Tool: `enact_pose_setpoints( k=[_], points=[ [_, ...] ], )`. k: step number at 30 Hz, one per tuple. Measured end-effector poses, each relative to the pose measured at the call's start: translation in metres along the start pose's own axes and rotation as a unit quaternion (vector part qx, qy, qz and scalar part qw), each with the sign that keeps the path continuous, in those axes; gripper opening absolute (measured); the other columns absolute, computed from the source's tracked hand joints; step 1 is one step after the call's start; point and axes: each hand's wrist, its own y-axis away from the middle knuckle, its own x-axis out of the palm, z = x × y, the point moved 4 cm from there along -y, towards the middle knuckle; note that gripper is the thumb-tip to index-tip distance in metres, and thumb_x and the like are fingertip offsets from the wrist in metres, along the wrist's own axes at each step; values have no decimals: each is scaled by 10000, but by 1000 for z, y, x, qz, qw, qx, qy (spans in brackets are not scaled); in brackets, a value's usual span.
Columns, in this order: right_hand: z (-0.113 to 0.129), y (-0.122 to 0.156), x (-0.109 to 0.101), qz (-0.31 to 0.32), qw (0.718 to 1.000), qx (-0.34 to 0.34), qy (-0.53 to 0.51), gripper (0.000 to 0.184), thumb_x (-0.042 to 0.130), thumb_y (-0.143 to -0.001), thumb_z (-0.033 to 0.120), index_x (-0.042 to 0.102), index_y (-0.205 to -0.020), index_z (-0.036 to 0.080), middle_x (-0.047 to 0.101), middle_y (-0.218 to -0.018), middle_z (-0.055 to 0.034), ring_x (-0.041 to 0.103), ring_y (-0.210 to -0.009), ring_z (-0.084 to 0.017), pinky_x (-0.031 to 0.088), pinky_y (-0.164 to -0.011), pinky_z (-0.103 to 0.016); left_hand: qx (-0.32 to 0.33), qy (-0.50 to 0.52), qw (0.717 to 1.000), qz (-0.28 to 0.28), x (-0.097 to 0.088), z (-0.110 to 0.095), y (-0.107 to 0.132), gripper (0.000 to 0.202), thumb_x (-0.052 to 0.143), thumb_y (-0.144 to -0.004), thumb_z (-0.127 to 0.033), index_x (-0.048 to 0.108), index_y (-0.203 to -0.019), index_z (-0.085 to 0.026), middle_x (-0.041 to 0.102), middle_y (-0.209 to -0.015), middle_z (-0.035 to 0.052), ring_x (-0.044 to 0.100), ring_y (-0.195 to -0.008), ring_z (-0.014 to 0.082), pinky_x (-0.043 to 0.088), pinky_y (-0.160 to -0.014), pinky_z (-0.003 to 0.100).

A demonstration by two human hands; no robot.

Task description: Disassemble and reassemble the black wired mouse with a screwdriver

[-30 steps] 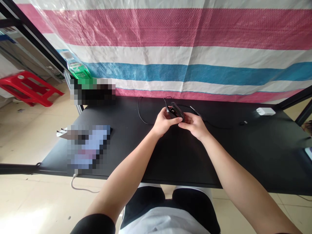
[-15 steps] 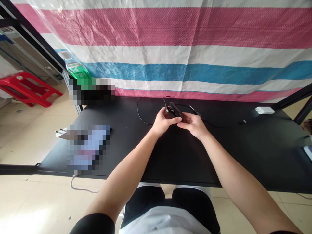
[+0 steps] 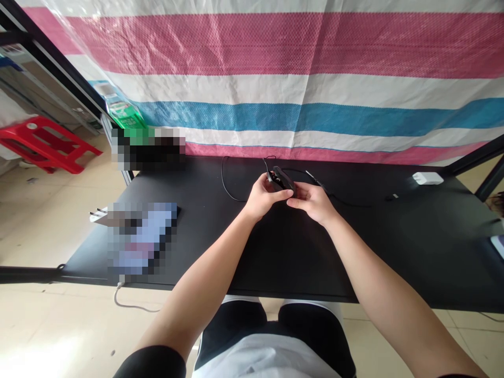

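A small black corded device (image 3: pixel 281 178), shaped like a computer mouse, is held above the table between both hands. My left hand (image 3: pixel 264 197) grips its left side, and my right hand (image 3: pixel 311 202) holds its right end. Its thin black cable (image 3: pixel 232 190) loops across the table to the left, and another stretch runs right past a small connector (image 3: pixel 315 180). The device's underside is partly hidden by my fingers.
My forearms reach over a black table (image 3: pixel 283 257). A white charger (image 3: pixel 427 178) lies at its far right, and pixelated blurred objects (image 3: pixel 142 239) lie at its left. A striped tarp (image 3: pixel 275 58) hangs behind, and a red plastic stool (image 3: pixel 47 144) stands on the floor at left.
The whole scene has shifted very slightly left in the view. My hands and the device stay in nearly the same grip and place.
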Motion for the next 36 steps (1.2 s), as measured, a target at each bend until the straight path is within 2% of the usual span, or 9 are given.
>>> enact_pose_setpoints(
  k=[11, 17, 30, 36],
  points=[
    [-2, -1, -1, 4, 1000, 16, -16, 550, 878, -571, 318, 718, -1080, 184, 768, -919, -53, 706, -977, -293, 552, -903, -454, 20, 14, 1000, 11, -1, 2, -2, 556, 919, -508, -254, 601, -953, -157, 695, -913, 27, 664, -883, 184, 506, -892, 364],
    [-2, 0, 0, 17, 1000, 21, -5, 517, 861, -602, 299, 719, -1089, 200, 766, -879, -40, 704, -994, -292, 549, -914, -455, 25, 10, 1000, 15, -1, 3, -2, 549, 919, -512, -272, 617, -955, -157, 706, -931, 39, 670, -912, 207, 503, -907, 384],
    [1, 0, 0, 23, 1000, -1, -7, 483, 863, -593, 270, 733, -1055, 207, 763, -917, -28, 712, -924, -259, 562, -887, -424, 18, 13, 1000, -4, 0, 2, 0, 588, 921, -508, -264, 606, -993, -156, 704, -962, 45, 674, -937, 214, 501, -934, 391],
    [-1, -1, -1, 26, 1000, 10, -4, 574, 878, -573, 270, 726, -1124, 220, 771, -941, -23, 711, -977, -284, 548, -935, -459, 22, 17, 1000, 13, -1, 4, -2, 613, 931, -492, -269, 604, -998, -159, 705, -982, 55, 675, -948, 218, 508, -928, 395]
  ],
)
